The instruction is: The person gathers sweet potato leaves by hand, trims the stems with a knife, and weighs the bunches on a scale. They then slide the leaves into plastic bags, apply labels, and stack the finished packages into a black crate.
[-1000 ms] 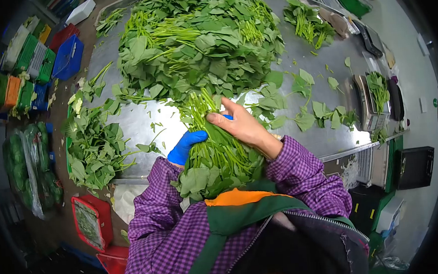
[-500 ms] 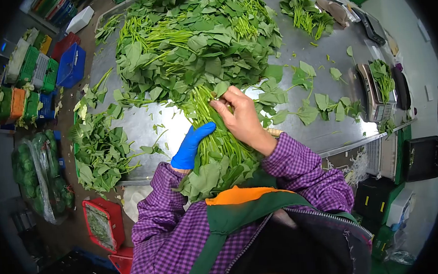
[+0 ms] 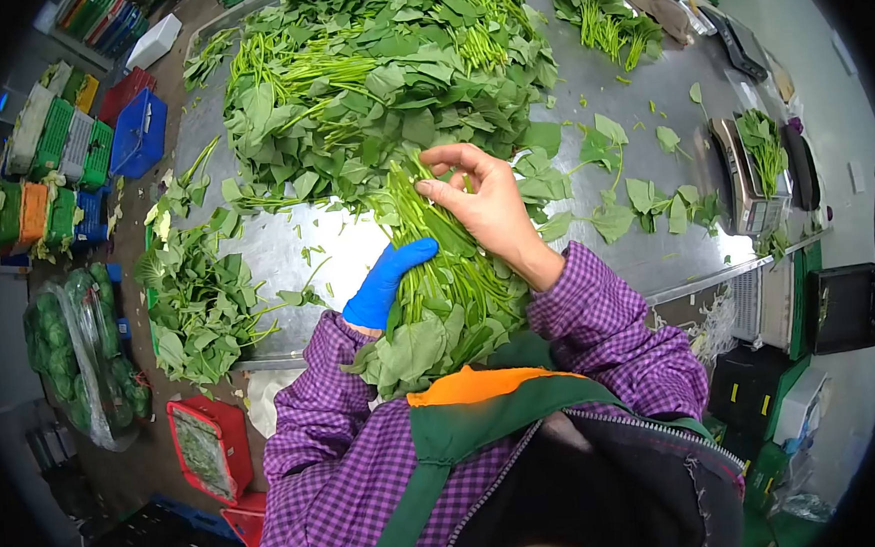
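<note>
A bunch of leafy green stems, much like sweet potato greens, is held upright in front of my chest, with its cut ends pointing away from me and its leaves toward my apron. My left hand, in a blue glove, is wrapped round the bunch from its left side, thumb across the stems. Bare, my right hand is at the stem ends on the right. Its thumb and forefinger are apart, with nothing visible between them, and the other fingers are curled. Beyond both hands lies a large heap of the same greens.
Loose greens lie at the left of the metal table. A small bunch is at the back right, and another bunch rests on a scale-like device. On the floor at left stand a blue crate and a red crate.
My right thumb and forefinger have parted, and the leaf that was by them no longer shows there. My left hand keeps its grip on the bunch, almost unmoved.
</note>
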### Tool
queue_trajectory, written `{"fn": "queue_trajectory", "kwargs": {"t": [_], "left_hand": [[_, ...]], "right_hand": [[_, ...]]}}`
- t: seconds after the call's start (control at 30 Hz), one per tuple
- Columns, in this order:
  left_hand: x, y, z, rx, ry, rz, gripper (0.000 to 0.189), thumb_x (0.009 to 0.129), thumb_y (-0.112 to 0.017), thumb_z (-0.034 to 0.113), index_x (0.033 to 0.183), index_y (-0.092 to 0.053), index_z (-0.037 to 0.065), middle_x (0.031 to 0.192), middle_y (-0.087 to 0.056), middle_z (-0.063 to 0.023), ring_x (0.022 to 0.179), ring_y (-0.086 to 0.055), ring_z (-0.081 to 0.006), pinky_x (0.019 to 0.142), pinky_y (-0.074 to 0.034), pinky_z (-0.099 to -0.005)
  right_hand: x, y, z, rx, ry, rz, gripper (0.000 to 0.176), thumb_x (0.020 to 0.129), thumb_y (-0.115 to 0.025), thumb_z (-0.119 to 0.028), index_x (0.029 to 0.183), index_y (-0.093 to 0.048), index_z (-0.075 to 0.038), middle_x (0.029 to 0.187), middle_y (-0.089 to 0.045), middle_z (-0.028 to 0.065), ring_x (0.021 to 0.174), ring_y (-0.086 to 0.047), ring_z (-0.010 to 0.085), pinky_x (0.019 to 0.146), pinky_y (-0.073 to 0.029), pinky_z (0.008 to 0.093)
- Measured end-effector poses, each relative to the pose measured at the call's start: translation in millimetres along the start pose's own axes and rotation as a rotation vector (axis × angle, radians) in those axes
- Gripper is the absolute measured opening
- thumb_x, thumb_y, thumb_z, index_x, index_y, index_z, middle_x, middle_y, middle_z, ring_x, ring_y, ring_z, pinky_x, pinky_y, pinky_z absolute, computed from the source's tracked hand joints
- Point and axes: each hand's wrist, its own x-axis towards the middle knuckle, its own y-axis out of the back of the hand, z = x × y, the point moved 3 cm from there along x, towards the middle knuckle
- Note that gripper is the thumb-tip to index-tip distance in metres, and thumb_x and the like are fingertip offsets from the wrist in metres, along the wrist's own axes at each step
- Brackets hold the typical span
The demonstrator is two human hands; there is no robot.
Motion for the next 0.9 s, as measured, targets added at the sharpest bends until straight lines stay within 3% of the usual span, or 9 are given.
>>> {"fn": "queue_trajectory", "kwargs": {"t": [0.1, 0.17, 0.23, 0.4, 0.5, 0.63, 0.7, 0.83, 0.9], "left_hand": [[0, -1, -1, -0.019, 0.044, 0.003, 0.036, 0.087, -0.054, 0.019, 0.121, -0.053, 0.006, 0.107, -0.063, -0.0118, 0.095, -0.063, -0.0236, 0.085, -0.052, -0.0381], [3, 9, -4, -0.034, 0.057, 0.028, 0.039, 0.087, -0.054, 0.018, 0.123, -0.051, 0.005, 0.107, -0.063, -0.0130, 0.096, -0.062, -0.0245, 0.087, -0.051, -0.0399], [0, 4, 2, -0.042, 0.056, 0.018, 0.039, 0.087, -0.055, 0.015, 0.125, -0.050, 0.005, 0.107, -0.063, -0.0119, 0.096, -0.063, -0.0230, 0.086, -0.052, -0.0377], [7, 5, 3, 0.048, -0.002, -0.013, 0.044, 0.087, -0.054, 0.018, 0.128, -0.046, 0.006, 0.113, -0.061, -0.0132, 0.099, -0.062, -0.0245, 0.088, -0.050, -0.0402], [4, -9, 3, 0.008, 0.065, -0.043, 0.045, 0.088, -0.054, 0.017, 0.130, -0.044, 0.006, 0.115, -0.060, -0.0130, 0.100, -0.061, -0.0240, 0.089, -0.050, -0.0391], [9, -21, 5, 0.110, -0.060, 0.000, 0.046, 0.088, -0.058, 0.012, 0.131, -0.042, 0.005, 0.114, -0.058, -0.0107, 0.100, -0.061, -0.0212, 0.086, -0.052, -0.0347], [10, -27, 6, 0.130, -0.066, -0.031, 0.042, 0.089, -0.055, 0.014, 0.129, -0.046, 0.004, 0.114, -0.060, -0.0128, 0.099, -0.062, -0.0235, 0.087, -0.051, -0.0378], [14, -22, 12, 0.253, -0.062, -0.123, 0.042, 0.087, -0.056, 0.013, 0.127, -0.047, 0.005, 0.112, -0.061, -0.0116, 0.098, -0.062, -0.0226, 0.086, -0.052, -0.0370], [20, -24, 17, 0.291, -0.069, -0.104, 0.041, 0.086, -0.058, 0.012, 0.125, -0.048, 0.004, 0.110, -0.062, -0.0102, 0.096, -0.062, -0.0212, 0.085, -0.052, -0.0355]], "right_hand": [[1, 2, -6, 0.001, 0.039, -0.077, 0.024, 0.078, -0.070, -0.007, 0.101, -0.064, -0.004, 0.089, -0.058, 0.0027, 0.068, -0.049, 0.0081, 0.063, -0.042, 0.0227], [-1, 2, -14, -0.385, 0.425, -0.140, 0.019, 0.079, -0.066, -0.004, 0.098, -0.062, -0.002, 0.089, -0.059, 0.0075, 0.073, -0.056, 0.0167, 0.065, -0.045, 0.0268], [-2, 5, -18, -0.402, 0.443, -0.127, 0.015, 0.080, -0.063, -0.002, 0.094, -0.060, 0.000, 0.089, -0.059, 0.0114, 0.078, -0.059, 0.0243, 0.067, -0.047, 0.0302], [0, 13, -19, -0.175, 0.336, 0.087, 0.013, 0.081, -0.061, -0.003, 0.094, -0.059, -0.001, 0.085, -0.058, 0.0091, 0.071, -0.058, 0.0214, 0.061, -0.045, 0.0300], [1, 8, -24, -0.178, 0.249, 0.067, 0.016, 0.080, -0.063, -0.004, 0.095, -0.059, 0.000, 0.083, -0.058, 0.0088, 0.072, -0.057, 0.0174, 0.062, -0.044, 0.0275], [9, 6, -23, -0.223, 0.063, -0.008, 0.019, 0.079, -0.066, -0.007, 0.098, -0.061, -0.002, 0.085, -0.060, 0.0063, 0.074, -0.057, 0.0129, 0.065, -0.044, 0.0244], [15, 8, -8, 0.081, -0.078, -0.007, 0.022, 0.080, -0.067, -0.010, 0.100, -0.062, -0.003, 0.087, -0.061, 0.0031, 0.078, -0.056, 0.0093, 0.068, -0.045, 0.0232], [23, 4, -6, 0.311, -0.119, 0.064, 0.023, 0.084, -0.065, -0.014, 0.101, -0.061, 0.000, 0.088, -0.061, 0.0018, 0.082, -0.055, 0.0094, 0.071, -0.045, 0.0243], [30, 3, -1, 0.208, -0.017, 0.101, 0.021, 0.089, -0.059, -0.018, 0.099, -0.063, 0.000, 0.083, -0.062, 0.0023, 0.077, -0.055, 0.0102, 0.070, -0.045, 0.0252]]}}
